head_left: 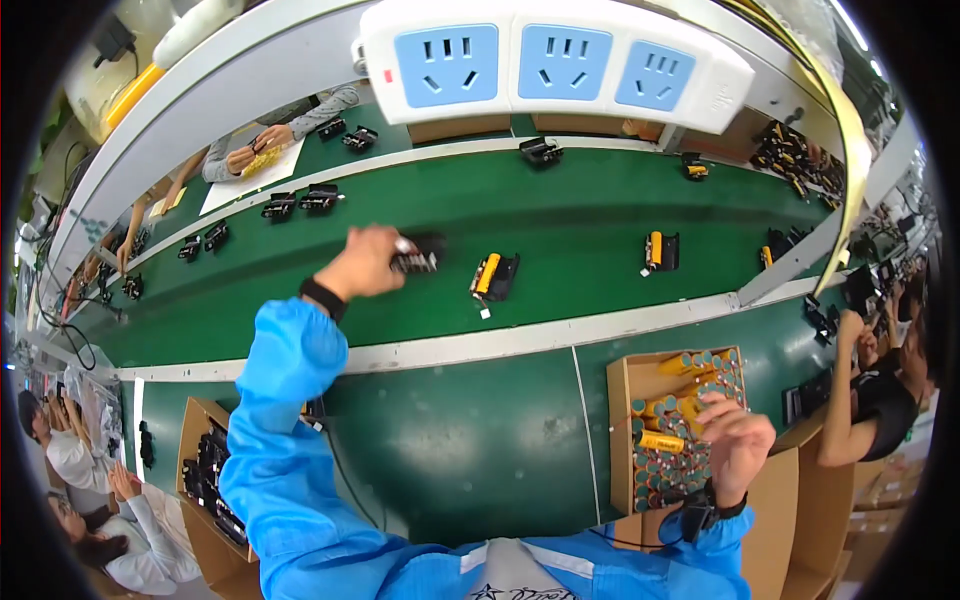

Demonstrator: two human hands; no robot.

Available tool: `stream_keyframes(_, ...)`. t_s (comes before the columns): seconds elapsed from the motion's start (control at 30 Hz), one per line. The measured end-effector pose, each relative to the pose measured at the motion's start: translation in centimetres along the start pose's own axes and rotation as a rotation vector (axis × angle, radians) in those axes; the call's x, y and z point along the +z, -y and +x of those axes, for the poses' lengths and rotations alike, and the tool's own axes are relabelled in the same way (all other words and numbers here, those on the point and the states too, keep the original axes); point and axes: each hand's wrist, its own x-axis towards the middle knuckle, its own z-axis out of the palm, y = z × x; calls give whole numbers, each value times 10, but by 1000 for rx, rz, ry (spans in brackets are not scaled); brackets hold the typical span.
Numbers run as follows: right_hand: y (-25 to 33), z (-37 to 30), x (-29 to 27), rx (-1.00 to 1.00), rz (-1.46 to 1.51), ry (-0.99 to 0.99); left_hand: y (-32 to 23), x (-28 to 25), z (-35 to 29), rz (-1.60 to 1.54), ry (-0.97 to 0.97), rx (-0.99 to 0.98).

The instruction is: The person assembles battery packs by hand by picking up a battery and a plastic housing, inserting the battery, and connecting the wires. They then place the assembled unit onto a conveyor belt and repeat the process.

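Power strip (510,62) above; left hand (366,264) grips a black holder (416,258), droppable if pinched weakly; spread right hand (738,440), if lowered, could snag cells (660,442) by the belt's (590,215) near edge

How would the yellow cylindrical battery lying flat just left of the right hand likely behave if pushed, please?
The yellow cylindrical battery would probably roll, since it lies on its round side. The teal-ended cylinders packed around it might make its path bumpy. Its surface looks smooth, so it may feel slippery.
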Motion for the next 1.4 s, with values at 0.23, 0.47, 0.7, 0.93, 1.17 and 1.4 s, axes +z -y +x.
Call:
stream_keyframes(0.23, 32, 1, 102, 515, 431, -140, -92, 60, -109, -11, 40, 415)
stream_keyframes(0.47, -15, -38, 178, 1000, 592, 123, -136, 88, -162, -474, -152, -372)
stream_keyframes(0.7, -71, -48, 207, 968, 535, 97, -177, 106, -156, -435, -3, -486)
stream_keyframes(0.93, -90, -39, 224, 752, 175, 117, -147, 138, -166, -497, -155, -146)
stream_keyframes(1.17, -106, -34, 240, 324, -683, 198, -141, 141, -162, -509, -174, -70)
stream_keyframes(1.4, -119, -36, 244, 556, -476, 210, -135, 137, -160, -437, -149, -22)
